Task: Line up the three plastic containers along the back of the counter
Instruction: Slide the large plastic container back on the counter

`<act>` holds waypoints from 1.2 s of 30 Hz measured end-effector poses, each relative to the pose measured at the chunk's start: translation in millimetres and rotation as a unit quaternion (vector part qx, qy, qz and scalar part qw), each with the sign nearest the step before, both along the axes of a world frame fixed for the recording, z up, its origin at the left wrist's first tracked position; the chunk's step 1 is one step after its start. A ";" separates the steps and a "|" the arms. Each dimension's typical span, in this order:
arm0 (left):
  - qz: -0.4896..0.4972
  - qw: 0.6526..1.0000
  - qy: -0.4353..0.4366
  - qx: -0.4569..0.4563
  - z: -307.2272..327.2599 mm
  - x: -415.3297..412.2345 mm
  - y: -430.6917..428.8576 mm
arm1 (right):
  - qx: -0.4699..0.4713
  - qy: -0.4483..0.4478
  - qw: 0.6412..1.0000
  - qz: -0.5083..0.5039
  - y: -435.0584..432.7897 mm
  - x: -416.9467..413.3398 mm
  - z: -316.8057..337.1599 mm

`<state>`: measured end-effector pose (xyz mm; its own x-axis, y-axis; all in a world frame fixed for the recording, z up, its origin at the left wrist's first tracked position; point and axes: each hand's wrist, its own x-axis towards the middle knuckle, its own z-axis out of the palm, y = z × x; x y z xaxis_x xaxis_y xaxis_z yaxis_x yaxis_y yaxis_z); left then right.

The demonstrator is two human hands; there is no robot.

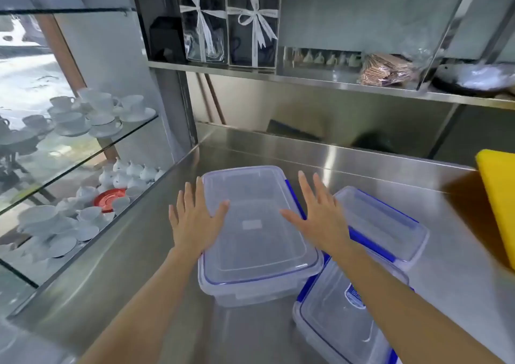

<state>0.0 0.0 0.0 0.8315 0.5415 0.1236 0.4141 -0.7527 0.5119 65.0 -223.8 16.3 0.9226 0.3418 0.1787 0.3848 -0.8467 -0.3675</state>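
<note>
Item 1, left hand (195, 218): flat, fingers spread, gripping nothing. The palm lies along the left edge of the big tub; the thumb reaches onto its lid. Whether the palm presses the tub's side cannot be told.

Item 2, right hand (320, 216): likewise flat and spread, grasping nothing. It sits over the right edge of the same tub, thumb pointing inward across the lid.

Item 3, big tub (256, 238): clear plastic, lid on, blue clips on its right side. Lies between the two hands, long side running away from the person, its far end short of the raised back edge of the steel counter (111, 266).

Item 4, second tub (381, 224): clear, blue clips, lidded. Just right of the right hand, turned at an angle, near the big tub; contact uncertain.

Item 5, third tub (340, 319): clear, blue clips, label on lid. Under the right forearm, closest to the person, partly out of view, against or just beside the second tub.

Item 6, yellow board (498, 202): far right of the right hand, leaning or lying at the frame edge.

Status: none of the three tubs stands at the back yet; they sit bunched and at differing angles. Judged step: sliding the big tub back first. Remaining: all three placements and squaring into a row.
</note>
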 end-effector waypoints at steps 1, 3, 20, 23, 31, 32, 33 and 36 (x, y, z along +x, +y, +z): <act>0.010 0.998 0.049 -0.039 -4.3 -1.0 1.1 | 0.011 0.052 0.999 -0.007 2.4 -0.7 -4.8; 0.016 0.982 0.124 -0.138 -8.7 -2.2 3.0 | 0.029 0.149 0.988 -0.020 5.7 2.3 -18.3; -0.015 0.913 0.250 -0.321 26.5 5.4 38.6 | 0.171 0.310 0.933 -0.065 34.9 31.9 -48.2; -0.001 0.943 0.154 -0.295 16.4 23.9 44.4 | 0.225 0.325 0.917 -0.056 48.3 44.9 -50.8; 0.064 0.969 0.011 -0.237 -14.2 89.8 77.3 | 0.297 0.371 0.880 0.020 80.7 94.4 -46.2; 0.063 0.970 0.006 -0.234 -16.6 98.0 81.7 | 0.299 0.368 0.880 0.023 83.9 101.2 -45.9; 0.060 0.971 -0.002 -0.230 -18.5 105.7 85.5 | 0.299 0.365 0.881 0.024 87.4 107.9 -45.2; 0.059 0.972 -0.019 -0.228 -21.1 125.7 93.5 | 0.303 0.351 0.886 0.012 96.4 127.3 -44.8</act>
